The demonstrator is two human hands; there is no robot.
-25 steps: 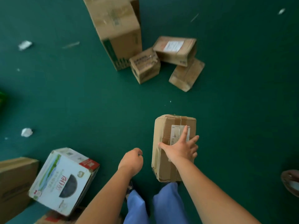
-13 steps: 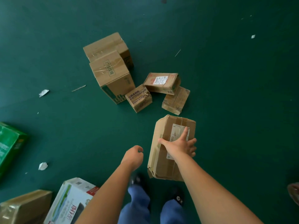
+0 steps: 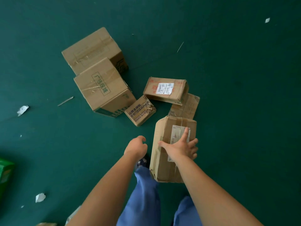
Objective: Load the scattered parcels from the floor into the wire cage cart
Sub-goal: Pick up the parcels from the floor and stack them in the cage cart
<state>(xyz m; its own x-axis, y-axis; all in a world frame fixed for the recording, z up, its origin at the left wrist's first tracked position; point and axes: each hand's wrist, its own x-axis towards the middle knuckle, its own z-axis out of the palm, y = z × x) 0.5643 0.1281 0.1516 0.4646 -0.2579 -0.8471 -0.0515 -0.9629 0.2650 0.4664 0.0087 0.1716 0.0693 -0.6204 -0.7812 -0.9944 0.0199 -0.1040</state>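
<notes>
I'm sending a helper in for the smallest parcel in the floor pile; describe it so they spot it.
On the green floor lies a cluster of brown boxes. The small parcel sits at its near edge, beside the big box with green print; it alone has crinkled clear tape over purple lettering.

Carried brown parcel (image 3: 164, 144), five parcels (image 3: 104, 88) clustered on floor

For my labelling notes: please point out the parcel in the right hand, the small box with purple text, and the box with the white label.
held parcel (image 3: 164, 137): head view, bare top face.
small box (image 3: 140, 111): head view, printed top.
labelled box (image 3: 165, 88): head view, white label.
</notes>
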